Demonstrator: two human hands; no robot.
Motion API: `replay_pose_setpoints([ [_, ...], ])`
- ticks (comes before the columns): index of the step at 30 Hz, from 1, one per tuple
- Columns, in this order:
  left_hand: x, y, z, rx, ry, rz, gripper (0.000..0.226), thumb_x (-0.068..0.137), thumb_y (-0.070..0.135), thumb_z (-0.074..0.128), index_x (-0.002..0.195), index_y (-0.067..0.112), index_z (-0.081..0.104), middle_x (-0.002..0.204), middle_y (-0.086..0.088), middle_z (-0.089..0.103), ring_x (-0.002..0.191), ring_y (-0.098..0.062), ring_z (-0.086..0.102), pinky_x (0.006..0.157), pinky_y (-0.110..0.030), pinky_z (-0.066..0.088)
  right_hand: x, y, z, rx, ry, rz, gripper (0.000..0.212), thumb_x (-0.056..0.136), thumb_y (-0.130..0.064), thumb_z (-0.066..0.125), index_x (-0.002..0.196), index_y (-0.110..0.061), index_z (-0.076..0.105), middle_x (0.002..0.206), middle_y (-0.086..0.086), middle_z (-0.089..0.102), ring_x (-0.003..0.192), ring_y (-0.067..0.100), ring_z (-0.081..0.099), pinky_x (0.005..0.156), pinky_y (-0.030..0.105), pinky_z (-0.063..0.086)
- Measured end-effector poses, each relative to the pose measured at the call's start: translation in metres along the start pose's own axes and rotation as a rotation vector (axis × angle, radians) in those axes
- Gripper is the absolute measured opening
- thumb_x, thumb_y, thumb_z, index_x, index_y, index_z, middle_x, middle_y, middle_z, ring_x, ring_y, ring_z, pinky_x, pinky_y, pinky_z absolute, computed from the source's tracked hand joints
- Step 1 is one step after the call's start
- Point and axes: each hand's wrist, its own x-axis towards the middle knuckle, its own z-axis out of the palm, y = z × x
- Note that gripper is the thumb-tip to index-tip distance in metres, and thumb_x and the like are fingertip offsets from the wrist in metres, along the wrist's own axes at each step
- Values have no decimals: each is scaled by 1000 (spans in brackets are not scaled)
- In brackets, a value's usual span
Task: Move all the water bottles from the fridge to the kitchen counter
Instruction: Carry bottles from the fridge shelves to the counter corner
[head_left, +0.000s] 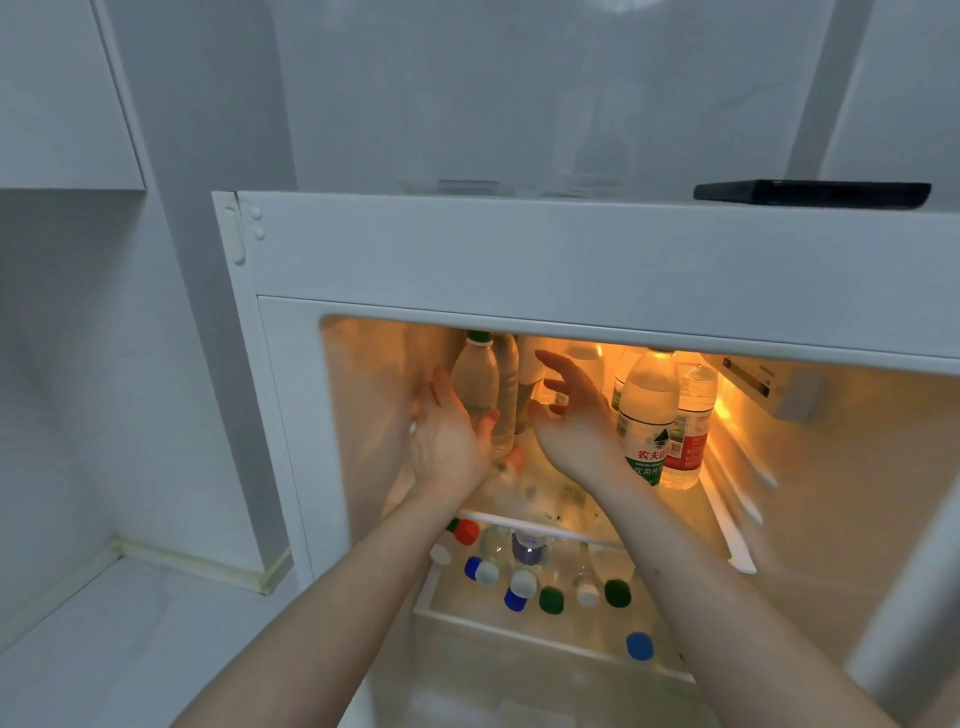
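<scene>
The left hand (448, 439) reaches into the lit fridge (571, 249) with palm up and fingers spread, holding nothing, just in front of a green-capped bottle (475, 376) at the left of the upper shelf (540, 526). The right hand (571, 410) is also loose and empty, fingers slightly curved, beside a clear bottle (506, 389) that stands next to the green-capped one.

Further right on the same shelf stand 2 more upright water bottles, a green-label bottle (648, 415) in front and a red-label bottle (691, 431) just behind and to its right. Others crowd the back, too washed out by the light to count. Below the shelf a bin (519, 621) holds many bottles seen from above as caps, blue, green, white and 1 red cap (466, 531). The worktop (130, 649) lies low at the left, bare where it shows.

The upright bottles look full, so each is likely moderately heavy for its size. The thin plastic walls should give under a hard squeeze, and cold surfaces may be damp and slick. The safest hold is probably around the mid-body or just under the shoulder, 1 bottle per hand, lifting clear of the fridge's low top edge. The capped ones below are best taken by the neck.
</scene>
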Motion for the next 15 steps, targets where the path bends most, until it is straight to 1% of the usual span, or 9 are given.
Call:
replay_pose_setpoints([
  [2,4,-2,-1,10,-24,22,74,93,43,68,149,9,34,141,-16,45,123,-37,53,98,-47,46,9,2,5,4,0,-9,57,96,-28,64,148,-39,44,153,-14,48,127,8,54,106,38,52],
  [3,4,-2,-1,-12,-33,22,72,93,41,69,147,8,36,140,-16,45,124,-36,52,100,-45,45,12,3,7,3,4,-17,56,97,-28,63,148,-39,44,153,-13,48,127,8,53,106,38,52],
  [5,2,-4,-3,-61,-45,5,71,93,36,70,147,6,35,141,-17,48,125,-36,53,99,-43,44,17,3,13,-8,20,-36,57,98,-25,63,148,-42,42,151,-12,50,127,8,53,104,38,52],
  [7,-4,-7,-8,-91,-49,-2,70,94,34,69,148,7,34,138,-16,56,123,-37,57,95,-41,47,22,0,18,-18,21,-53,60,98,-18,62,149,-41,41,150,-9,52,133,16,53,104,38,53],
  [9,-11,-10,-13,-88,-54,14,69,94,34,67,148,9,31,136,-13,58,122,-37,59,92,-42,49,28,-7,22,-14,-5,-56,63,97,-13,63,151,-37,40,152,-5,51,139,23,50,109,43,50],
  [11,-20,-12,-18,-79,-61,25,69,95,34,65,149,10,29,139,-12,56,123,-36,58,93,-42,49,34,-12,25,-13,-22,-85,60,96,-19,66,149,-34,42,152,-5,52,140,22,48,113,45,47],
  [13,-27,-13,-24,-103,-60,22,65,95,34,66,146,13,31,138,-10,57,123,-34,59,95,-42,49,40,-19,28,-18,-40,-111,53,96,-24,69,144,-26,49,146,-2,56,135,21,50,110,41,46],
  [15,-32,-15,-28,-132,-66,24,63,95,34,68,143,13,34,139,-8,56,123,-32,59,96,-42,50,48,-23,34,-77,-71,-129,45,97,-22,67,139,-18,52,138,2,60,129,23,53,106,39,46],
])
